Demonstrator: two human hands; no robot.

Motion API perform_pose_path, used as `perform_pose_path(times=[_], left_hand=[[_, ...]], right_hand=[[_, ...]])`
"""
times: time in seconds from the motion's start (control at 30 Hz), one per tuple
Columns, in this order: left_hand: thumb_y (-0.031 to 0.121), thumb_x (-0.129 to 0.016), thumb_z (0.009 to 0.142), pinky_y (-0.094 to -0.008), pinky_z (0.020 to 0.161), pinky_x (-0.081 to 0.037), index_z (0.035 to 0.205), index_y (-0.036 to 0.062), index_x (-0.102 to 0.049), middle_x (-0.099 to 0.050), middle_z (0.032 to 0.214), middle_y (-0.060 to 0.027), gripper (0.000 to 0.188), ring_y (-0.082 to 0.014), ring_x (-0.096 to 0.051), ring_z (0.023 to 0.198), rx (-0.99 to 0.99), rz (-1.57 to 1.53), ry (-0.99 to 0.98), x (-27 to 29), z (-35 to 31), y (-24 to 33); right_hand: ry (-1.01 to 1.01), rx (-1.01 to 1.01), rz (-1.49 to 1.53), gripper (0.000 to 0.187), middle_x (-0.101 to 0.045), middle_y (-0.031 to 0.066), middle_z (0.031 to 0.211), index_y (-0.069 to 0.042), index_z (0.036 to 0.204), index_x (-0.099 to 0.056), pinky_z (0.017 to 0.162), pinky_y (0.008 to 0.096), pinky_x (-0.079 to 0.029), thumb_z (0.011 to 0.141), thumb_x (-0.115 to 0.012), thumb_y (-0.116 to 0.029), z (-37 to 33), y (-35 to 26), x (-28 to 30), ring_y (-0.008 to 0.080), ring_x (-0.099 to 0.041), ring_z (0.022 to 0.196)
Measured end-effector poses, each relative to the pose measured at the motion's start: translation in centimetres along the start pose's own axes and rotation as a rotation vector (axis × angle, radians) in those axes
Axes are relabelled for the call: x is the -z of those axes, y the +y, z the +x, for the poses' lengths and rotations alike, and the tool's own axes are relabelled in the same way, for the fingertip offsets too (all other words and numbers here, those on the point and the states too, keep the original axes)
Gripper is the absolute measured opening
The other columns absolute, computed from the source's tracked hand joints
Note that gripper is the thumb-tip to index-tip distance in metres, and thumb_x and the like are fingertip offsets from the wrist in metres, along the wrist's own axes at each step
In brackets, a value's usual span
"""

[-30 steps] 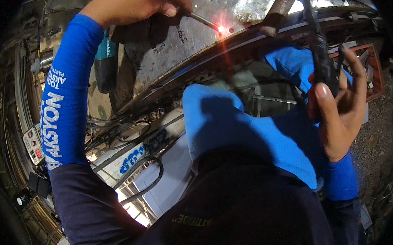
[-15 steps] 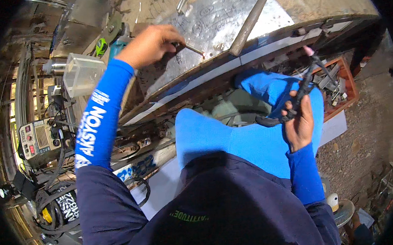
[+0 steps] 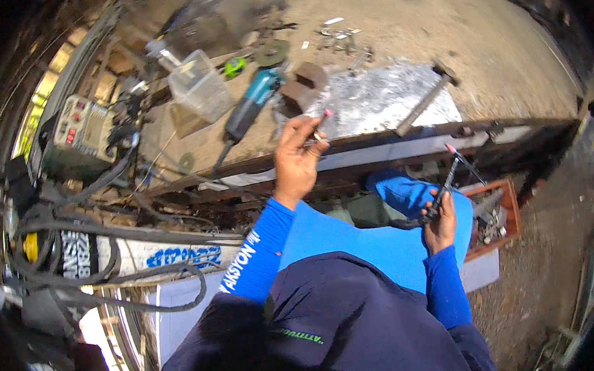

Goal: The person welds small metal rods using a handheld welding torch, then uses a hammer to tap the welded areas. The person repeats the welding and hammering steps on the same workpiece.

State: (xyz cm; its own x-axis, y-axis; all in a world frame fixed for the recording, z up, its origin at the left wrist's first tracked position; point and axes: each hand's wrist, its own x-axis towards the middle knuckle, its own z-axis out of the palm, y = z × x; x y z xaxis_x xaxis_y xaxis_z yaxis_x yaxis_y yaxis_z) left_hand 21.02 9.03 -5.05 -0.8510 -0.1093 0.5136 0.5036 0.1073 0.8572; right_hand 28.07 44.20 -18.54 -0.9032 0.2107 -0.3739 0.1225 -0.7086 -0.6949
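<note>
a small rod with a pinkish tip sits between the thumb and fingers of the left hand, just above the near edge of the bench. the grip is a pinch near one end, likely so that the tip stays clear of the skin; whether that colour is heat, i cannot tell. the right hand is wrapped around a slim black torch, its pink nozzle pointing up and away from the body, which seems to keep it off the blue cloth over the lap.

on the bench, a hammer lies aslant on a silvery plate, handle toward the person, probably for easy picking up. brown blocks stand at the plate's left. beside them rests a teal grinder, its dark handle end also facing the near edge. a reddish tray of metal bits is near the right hand, perhaps for easy reach; a box with dials stands far left.
</note>
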Motion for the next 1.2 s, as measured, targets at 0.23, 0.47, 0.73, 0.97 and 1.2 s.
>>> perform_pose_path(times=[0.23,0.47,0.73,0.97,1.2], left_hand=[[-0.009,-0.073,0.097,-0.0294,0.101,-0.058,0.142,0.0058,-0.069,-0.055,0.139,-0.0104,0.047,-0.019,-0.067,0.119,-0.096,-0.108,-0.075,2.0,-2.0,5.2],[-0.006,-0.074,0.098,-0.0274,0.098,-0.059,0.141,0.0052,-0.071,-0.054,0.14,-0.0102,0.045,-0.0185,-0.067,0.119,-0.129,-0.059,-0.088,2.5,-2.2,6.6],[-0.004,-0.075,0.098,-0.0268,0.095,-0.062,0.141,0.0046,-0.071,-0.054,0.139,-0.0101,0.044,-0.0187,-0.067,0.118,-0.115,-0.158,-0.121,2.2,-2.1,7.2],[0.002,-0.078,0.097,-0.0296,0.09,-0.06,0.137,0.0029,-0.072,-0.06,0.129,-0.0105,0.041,-0.019,-0.068,0.11,-0.085,-0.055,-0.1,1.7,-1.9,7.1],[0.009,-0.088,0.087,-0.0313,0.079,-0.053,0.122,-0.0033,-0.076,-0.068,0.1,-0.009,0.039,-0.0181,-0.065,0.085,0.298,0.436,-0.239,0.5,-4.8,0.7]], right_hand=[[-0.029,0.025,-0.05,0.029,-0.073,0.0061,0.114,-0.013,0.125,-0.062,0.065,0.0305,-0.058,0.114,-0.06,-0.04,1.0,0.3,1.0,0.0141,-0.068,0.081],[-0.03,0.004,-0.014,0.029,-0.073,0.0066,0.115,-0.012,0.125,-0.062,0.066,0.0306,-0.058,0.115,-0.058,-0.039,0.8,0.2,0.6,0.0143,-0.069,0.083],[-0.056,0.009,-0.029,0.029,-0.073,0.0077,0.115,-0.012,0.126,-0.061,0.066,0.0309,-0.059,0.115,-0.058,-0.039,1.0,0.3,0.7,0.0149,-0.069,0.084],[-0.043,-0.004,-0.021,0.029,-0.073,0.0077,0.115,-0.012,0.126,-0.061,0.065,0.0314,-0.059,0.114,-0.059,-0.038,1.2,0.2,1.1,0.0157,-0.069,0.083],[-0.03,0.004,-0.012,0.029,-0.074,0.0066,0.108,-0.011,0.126,-0.064,0.064,0.0329,-0.06,0.114,-0.06,-0.037,0.5,0.5,-0.6,0.015,-0.069,0.078]])
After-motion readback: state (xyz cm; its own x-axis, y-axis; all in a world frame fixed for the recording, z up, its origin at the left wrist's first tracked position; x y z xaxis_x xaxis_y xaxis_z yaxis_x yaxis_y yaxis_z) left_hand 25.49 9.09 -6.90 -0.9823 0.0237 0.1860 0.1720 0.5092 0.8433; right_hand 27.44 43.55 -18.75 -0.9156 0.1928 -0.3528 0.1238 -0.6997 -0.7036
